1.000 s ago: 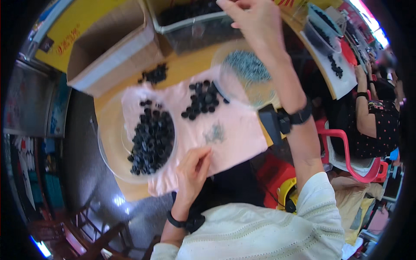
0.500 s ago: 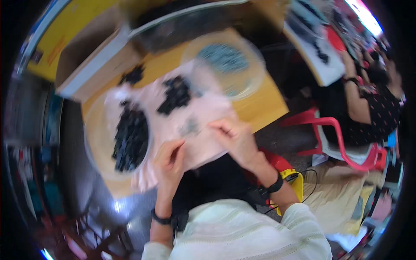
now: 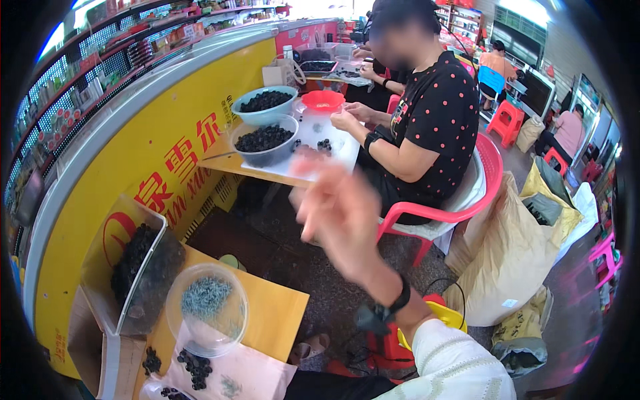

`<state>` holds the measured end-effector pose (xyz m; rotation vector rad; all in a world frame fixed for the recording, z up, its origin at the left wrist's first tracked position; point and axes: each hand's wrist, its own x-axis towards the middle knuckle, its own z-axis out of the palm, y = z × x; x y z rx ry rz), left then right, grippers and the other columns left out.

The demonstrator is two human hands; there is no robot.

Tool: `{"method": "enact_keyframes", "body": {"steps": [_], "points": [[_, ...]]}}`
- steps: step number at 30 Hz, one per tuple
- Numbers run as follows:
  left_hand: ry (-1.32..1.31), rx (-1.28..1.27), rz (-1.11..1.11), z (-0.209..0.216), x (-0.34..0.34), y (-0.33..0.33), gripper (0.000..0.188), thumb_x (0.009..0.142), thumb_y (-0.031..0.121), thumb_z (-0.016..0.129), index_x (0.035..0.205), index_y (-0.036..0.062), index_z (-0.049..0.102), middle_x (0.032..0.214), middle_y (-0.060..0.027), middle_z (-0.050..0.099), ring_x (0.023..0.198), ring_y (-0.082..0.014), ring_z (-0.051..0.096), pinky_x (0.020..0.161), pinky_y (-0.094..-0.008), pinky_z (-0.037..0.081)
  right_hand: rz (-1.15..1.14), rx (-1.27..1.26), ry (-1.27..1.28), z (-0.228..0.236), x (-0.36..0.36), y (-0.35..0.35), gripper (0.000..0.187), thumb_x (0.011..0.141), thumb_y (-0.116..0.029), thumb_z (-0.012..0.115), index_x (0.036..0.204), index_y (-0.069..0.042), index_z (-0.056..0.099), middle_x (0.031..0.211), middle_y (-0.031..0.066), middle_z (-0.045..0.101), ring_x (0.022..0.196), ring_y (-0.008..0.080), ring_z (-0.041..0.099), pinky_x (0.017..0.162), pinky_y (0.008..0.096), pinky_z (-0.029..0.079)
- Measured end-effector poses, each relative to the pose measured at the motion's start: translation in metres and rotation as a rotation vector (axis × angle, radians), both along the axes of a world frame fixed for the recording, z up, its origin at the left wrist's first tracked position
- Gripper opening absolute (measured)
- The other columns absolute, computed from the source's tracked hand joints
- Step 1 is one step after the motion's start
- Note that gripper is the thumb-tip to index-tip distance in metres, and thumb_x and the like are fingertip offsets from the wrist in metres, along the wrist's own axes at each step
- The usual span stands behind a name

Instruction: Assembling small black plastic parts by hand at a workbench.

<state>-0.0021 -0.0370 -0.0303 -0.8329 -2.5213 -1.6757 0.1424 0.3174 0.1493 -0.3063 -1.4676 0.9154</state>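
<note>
My right hand (image 3: 340, 210) is raised in the middle of the view, off to the right of my table. Motion smears its fingers, and I cannot make out anything in them. My left hand is out of view. At the lower left, a pink cloth (image 3: 257, 377) lies on my yellow tabletop (image 3: 280, 313), bearing a pile of small black pieces (image 3: 195, 368) and a small scatter of blue-grey bits (image 3: 231, 387). Beyond the cloth stands a round clear tub (image 3: 239, 303) with many small blue-grey pieces (image 3: 205, 297).
A clear bin (image 3: 143, 267) of black pieces stands beside a cardboard box (image 3: 120, 367). Ahead, a person in a dotted black shirt (image 3: 433, 127) sits on a pink chair (image 3: 490, 163) at another table with bowls of black pieces (image 3: 265, 139). Large sacks (image 3: 497, 260) stand at right.
The view has swung up and right, so my table now sits at the lower left. My right hand has left the cloth and risen; my left hand has gone from view.
</note>
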Motion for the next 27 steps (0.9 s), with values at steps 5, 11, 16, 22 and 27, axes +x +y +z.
{"method": "enact_keyframes", "body": {"steps": [5,11,16,22,27], "points": [[0.067,-0.129,0.064,0.011,0.011,-0.003,0.017,0.087,0.01,0.068,0.09,-0.0068,0.064,0.077,-0.0145,0.065,0.064,-0.0193,0.059,0.059,-0.0306,0.051,-0.161,-0.261,0.374,-0.006,0.003,0.139,0.04,0.087,-0.013,0.062,0.125,-0.006,0.049,0.11,0.0037,0.058,0.076,0.0063,0.057,0.055,0.0191,0.05],[-0.05,-0.101,0.041,0.003,0.002,0.007,0.005,0.085,0.0,0.062,0.09,-0.0018,0.064,0.078,-0.0053,0.06,0.061,-0.0109,0.055,0.054,-0.0218,0.043,0.109,-0.387,-0.165,-0.094,-0.026,0.053,0.036,0.088,-0.005,0.059,0.124,-0.003,0.053,0.115,0.0063,0.058,0.075,0.0052,0.053,0.054,0.019,0.05],[-0.09,-0.088,0.021,0.009,0.003,0.013,0.011,0.085,-0.002,0.064,0.096,-0.0016,0.065,0.084,0.0003,0.058,0.067,-0.0033,0.05,0.059,-0.016,0.039,0.449,-0.392,-0.489,-0.122,-0.044,-0.059,0.024,0.089,-0.003,0.058,0.113,0.0,0.06,0.102,0.0038,0.062,0.066,0.0044,0.051,0.054,0.0186,0.045],[-0.084,-0.088,0.013,0.018,0.007,0.008,0.014,0.082,-0.002,0.067,0.096,0.0002,0.066,0.085,-0.0053,0.063,0.068,-0.0091,0.057,0.057,-0.0195,0.043,0.758,-0.016,-0.741,-0.139,-0.062,-0.145,0.022,0.075,0.002,0.069,0.097,-0.004,0.065,0.087,0.0085,0.063,0.066,0.0171,0.062,0.056,0.0265,0.05],[-0.106,-0.051,-0.01,0.018,0.011,0.003,0.014,0.081,-0.002,0.067,0.095,0.0006,0.066,0.084,-0.0055,0.063,0.068,-0.01,0.058,0.056,-0.0199,0.044,0.694,0.134,-0.777,-0.146,-0.08,-0.172,0.021,0.072,0.001,0.07,0.092,-0.005,0.064,0.077,0.007,0.057,0.062,0.0218,0.059,0.053,0.0301,0.047]]}}
